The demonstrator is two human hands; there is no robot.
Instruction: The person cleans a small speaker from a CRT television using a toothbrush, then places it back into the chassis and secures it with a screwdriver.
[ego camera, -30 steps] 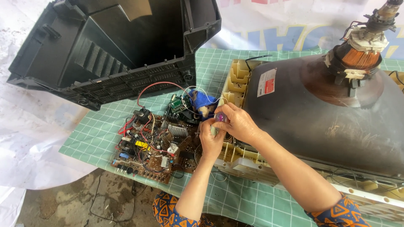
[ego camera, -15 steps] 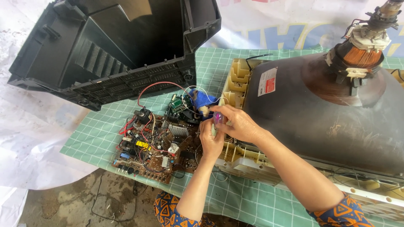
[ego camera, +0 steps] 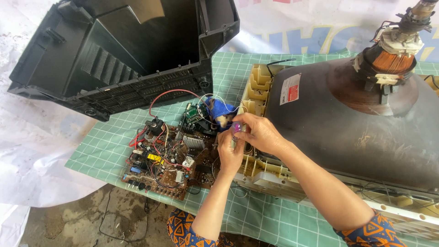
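A small purple tool (ego camera: 236, 128) is being pinched by the right hand (ego camera: 258, 134) and the left hand (ego camera: 230, 148), fingers pressed together, between the circuit board (ego camera: 167, 158) and the tube (ego camera: 347, 119), above the green mat (ego camera: 105, 148).

Green grid mat (ego camera: 256, 215); black casing (ego camera: 114, 55); blue cloth (ego camera: 219, 110); orange-navy triangle-patterned sleeves (ego camera: 366, 231); red wire (ego camera: 169, 93).

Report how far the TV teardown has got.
Done: the black rear housing is off and lies aside. In hand: both hands, left hand and right hand, grip a small purple-handled tool beside the circuit board. Left: board wires still run toward the picture tube.
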